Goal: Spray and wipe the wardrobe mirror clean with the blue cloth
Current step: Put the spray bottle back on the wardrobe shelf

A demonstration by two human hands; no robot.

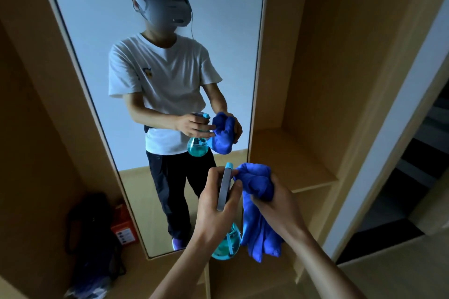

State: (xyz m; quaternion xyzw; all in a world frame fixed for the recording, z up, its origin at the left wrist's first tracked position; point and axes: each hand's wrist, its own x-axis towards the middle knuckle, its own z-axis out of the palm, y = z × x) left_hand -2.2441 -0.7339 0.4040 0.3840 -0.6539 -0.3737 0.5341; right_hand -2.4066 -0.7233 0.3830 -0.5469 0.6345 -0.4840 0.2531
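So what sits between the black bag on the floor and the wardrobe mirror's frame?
In the head view, a small orange rectangular box stands between the black fabric bag and the tall wardrobe mirror.

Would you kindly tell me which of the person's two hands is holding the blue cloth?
The right hand grips the bunched blue cloth, its tail hanging below; the left hand holds the spray bottle instead.
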